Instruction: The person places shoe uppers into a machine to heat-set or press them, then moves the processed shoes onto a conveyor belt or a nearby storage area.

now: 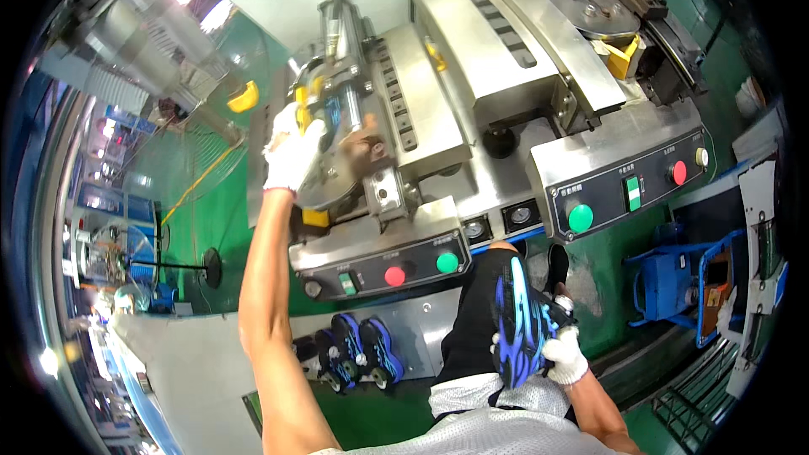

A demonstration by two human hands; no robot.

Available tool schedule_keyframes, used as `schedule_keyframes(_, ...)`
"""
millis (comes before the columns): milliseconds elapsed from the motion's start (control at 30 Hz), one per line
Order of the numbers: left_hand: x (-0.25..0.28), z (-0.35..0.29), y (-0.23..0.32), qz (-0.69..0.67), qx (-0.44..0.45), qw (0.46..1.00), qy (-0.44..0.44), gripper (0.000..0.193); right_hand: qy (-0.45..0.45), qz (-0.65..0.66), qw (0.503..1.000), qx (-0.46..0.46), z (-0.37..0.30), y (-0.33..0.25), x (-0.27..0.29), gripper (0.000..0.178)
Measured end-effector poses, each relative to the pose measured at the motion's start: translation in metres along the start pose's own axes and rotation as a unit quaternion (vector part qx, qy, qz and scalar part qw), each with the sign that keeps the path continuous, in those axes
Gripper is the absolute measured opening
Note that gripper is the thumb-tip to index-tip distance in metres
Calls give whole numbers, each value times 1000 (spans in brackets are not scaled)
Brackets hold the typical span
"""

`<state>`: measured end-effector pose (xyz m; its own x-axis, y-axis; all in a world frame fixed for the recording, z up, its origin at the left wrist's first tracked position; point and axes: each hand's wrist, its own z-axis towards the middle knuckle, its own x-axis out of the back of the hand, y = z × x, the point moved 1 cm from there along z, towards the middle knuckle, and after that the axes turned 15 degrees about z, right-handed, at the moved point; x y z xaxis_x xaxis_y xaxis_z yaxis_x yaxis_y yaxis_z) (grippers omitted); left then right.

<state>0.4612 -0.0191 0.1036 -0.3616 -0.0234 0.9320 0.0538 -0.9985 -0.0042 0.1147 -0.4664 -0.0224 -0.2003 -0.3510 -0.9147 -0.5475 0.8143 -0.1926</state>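
My left hand [293,156], in a white glove, reaches to the left station of a metal machine [421,101]. Its fingers are beside a yellow part [303,109], blurred, so their grip cannot be made out. Something dark with blue streaks [334,111] sits just right of those fingers, partly hidden. Low at the right, my right hand [565,355], also gloved in white, is closed on a shoe [518,320]. That shoe has a blue, purple and black sole turned toward me and is held over my lap.
Several black and blue shoes [362,354] lie on a grey ledge below the left control panel [379,265]. A second panel [628,181] with green and red buttons stands at the right. A blue metal frame [674,286] is farther right. A standing fan [190,168] is at the left.
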Motion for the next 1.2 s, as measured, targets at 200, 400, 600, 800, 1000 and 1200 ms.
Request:
schedule_keyframes(200, -113, 71, -17, 51, 217, 966, -135, 77, 82, 38, 992, 87, -24, -8, 3, 98)
schedule_keyframes(400, -89, 108, -91, 92, 73, 990, -77, 78, 127, 72, 984, 99, -3, -13, -47, 98)
schedule_keyframes(600, 44, -13, -40, -56, 159, 983, 69, 74, 126, -19, 986, 111, 11, -2, -42, 88)
schedule_keyframes(800, 110, -272, -28, -170, 218, 959, 55, 53, 73, -102, 986, 112, 14, 17, -31, 83)
schedule_keyframes(1000, 57, -459, 26, -235, 277, 918, -159, 56, 54, -111, 992, 39, 37, 27, -100, 67)
schedule_keyframes(1200, -24, -513, 69, -275, 329, 887, -170, 57, 70, -317, 933, 156, 109, 29, -182, 52)
